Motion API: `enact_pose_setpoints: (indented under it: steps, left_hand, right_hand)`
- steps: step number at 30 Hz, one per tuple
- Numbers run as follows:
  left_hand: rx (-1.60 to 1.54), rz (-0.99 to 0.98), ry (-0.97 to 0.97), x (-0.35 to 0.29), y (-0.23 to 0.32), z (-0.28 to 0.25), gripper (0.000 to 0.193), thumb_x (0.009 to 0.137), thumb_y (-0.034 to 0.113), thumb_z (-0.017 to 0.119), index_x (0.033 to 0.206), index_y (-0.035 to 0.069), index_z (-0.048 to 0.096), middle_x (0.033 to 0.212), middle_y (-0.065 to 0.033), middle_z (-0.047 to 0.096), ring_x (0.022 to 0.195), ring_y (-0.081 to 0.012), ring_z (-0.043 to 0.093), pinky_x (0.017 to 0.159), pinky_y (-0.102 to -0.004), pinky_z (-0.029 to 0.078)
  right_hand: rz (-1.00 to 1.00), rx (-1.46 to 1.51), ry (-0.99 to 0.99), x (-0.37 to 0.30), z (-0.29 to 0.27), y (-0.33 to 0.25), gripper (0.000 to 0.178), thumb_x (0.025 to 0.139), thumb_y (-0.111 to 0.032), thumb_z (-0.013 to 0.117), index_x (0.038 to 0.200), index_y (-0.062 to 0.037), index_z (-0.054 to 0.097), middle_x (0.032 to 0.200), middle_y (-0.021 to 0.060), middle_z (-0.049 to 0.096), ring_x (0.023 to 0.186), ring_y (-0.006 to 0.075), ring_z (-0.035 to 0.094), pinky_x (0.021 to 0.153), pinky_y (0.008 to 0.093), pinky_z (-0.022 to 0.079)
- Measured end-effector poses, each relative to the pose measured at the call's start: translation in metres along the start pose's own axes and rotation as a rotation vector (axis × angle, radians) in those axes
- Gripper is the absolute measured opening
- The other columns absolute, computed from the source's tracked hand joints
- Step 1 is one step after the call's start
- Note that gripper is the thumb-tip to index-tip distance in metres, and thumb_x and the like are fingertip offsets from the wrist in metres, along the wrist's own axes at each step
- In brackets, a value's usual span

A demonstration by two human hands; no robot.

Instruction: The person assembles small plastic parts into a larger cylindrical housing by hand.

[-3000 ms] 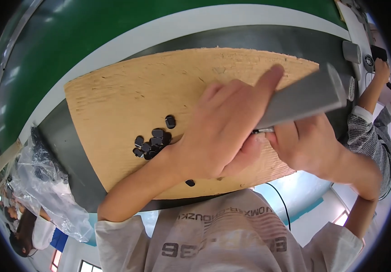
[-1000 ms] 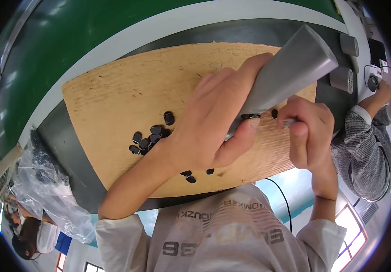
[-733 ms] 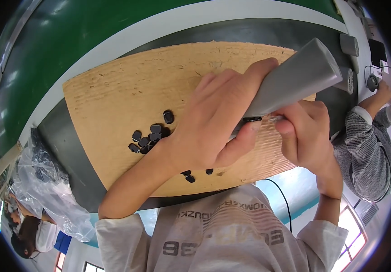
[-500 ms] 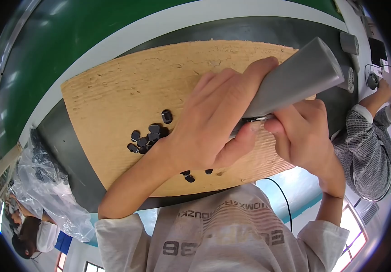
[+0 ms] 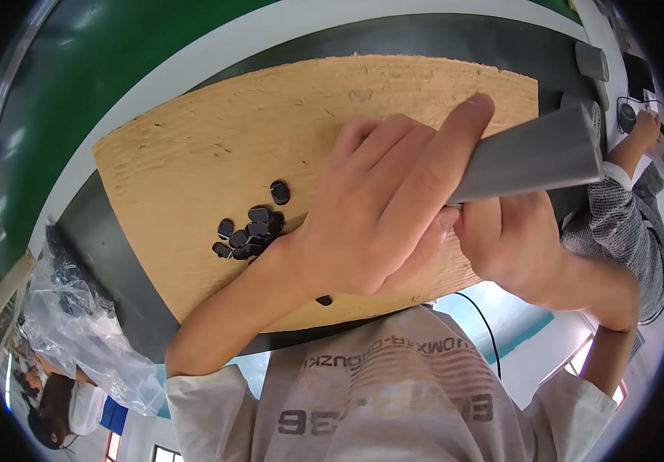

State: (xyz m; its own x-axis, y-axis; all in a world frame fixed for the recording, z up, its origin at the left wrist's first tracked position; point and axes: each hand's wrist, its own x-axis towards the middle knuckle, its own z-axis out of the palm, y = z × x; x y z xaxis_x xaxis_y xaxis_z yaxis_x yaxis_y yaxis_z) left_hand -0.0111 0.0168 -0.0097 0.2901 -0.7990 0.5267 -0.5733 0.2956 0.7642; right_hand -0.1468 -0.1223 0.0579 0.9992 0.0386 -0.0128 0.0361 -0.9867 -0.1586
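The grey tube [image 5: 532, 158] has tipped lower to the right above the cardboard [image 5: 193, 146], the left hand's [image 5: 382, 208] fingers clamped round its inner end. The right hand [image 5: 513, 239] has turned in close there, and the dark part visible moments ago is hidden. Its fingers are curled; whether they grip anything, I cannot tell. Both hands seem to work one spot. Black pieces [image 5: 259, 229] lie to the left.

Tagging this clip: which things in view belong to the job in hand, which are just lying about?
Job, judging by the hands:
Grey housing, held in the left hand; right hand close by
Small black pieces, probably
Cardboard sheet underneath

Lying about, apparently:
Clear plastic bag, left
Grey cylinder, upper right, possibly related
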Motion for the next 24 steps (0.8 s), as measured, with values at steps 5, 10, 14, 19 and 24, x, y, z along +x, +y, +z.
enact_pose_setpoints:
  steps: [5,10,14,19,24]
  left_hand:
    - [0.100,0.026,0.013,-0.006,0.004,0.005,0.068,0.074,0.004,0.056,0.137,-0.019,0.041,0.132,-0.0315,0.056,0.104,-0.0433,0.061,0.097,-0.0435,0.047]
    - [-0.159,-0.010,0.265,0.006,-0.020,0.028,0.066,0.077,0.006,0.059,0.137,-0.015,0.044,0.105,-0.0202,0.060,0.082,-0.0326,0.057,0.077,-0.0381,0.041]
    - [-0.051,0.059,0.401,0.007,-0.007,0.020,0.060,0.082,0.013,0.059,0.135,-0.012,0.047,0.082,-0.0112,0.058,0.067,-0.0261,0.054,0.059,-0.0390,0.034]
    - [-0.089,-0.016,0.272,0.011,-0.001,0.003,0.061,0.080,0.013,0.059,0.135,-0.011,0.048,0.078,-0.0095,0.056,0.067,-0.0251,0.053,0.060,-0.0389,0.035]
    - [0.129,0.060,0.004,0.000,0.009,0.008,0.059,0.077,0.001,0.062,0.133,-0.014,0.050,0.113,-0.0243,0.066,0.088,-0.0357,0.062,0.084,-0.0385,0.049]
  right_hand:
    - [-0.108,0.032,0.052,0.004,0.003,0.006,0.013,0.086,-0.006,0.060,0.093,0.0040,0.055,0.068,0.0107,0.055,0.050,0.0235,0.056,0.040,0.0354,0.042]
    - [-0.022,-0.103,-0.070,0.010,0.001,-0.005,0.015,0.090,-0.001,0.055,0.099,0.0101,0.054,0.075,0.0159,0.054,0.056,0.0289,0.054,0.045,0.0388,0.042]
    - [-0.106,-0.041,-0.028,0.016,0.001,0.009,0.017,0.088,0.000,0.057,0.101,0.0104,0.053,0.070,0.0154,0.053,0.051,0.0306,0.053,0.043,0.0399,0.044]
    - [-0.065,-0.060,-0.018,0.012,0.003,0.007,0.017,0.084,0.000,0.059,0.096,0.0096,0.051,0.070,0.0154,0.055,0.051,0.0316,0.057,0.042,0.0403,0.046]
    - [-0.143,-0.162,0.018,-0.015,0.018,0.007,0.021,0.081,-0.009,0.059,0.094,0.0066,0.053,0.061,0.0104,0.055,0.046,0.0252,0.059,0.039,0.0374,0.045]
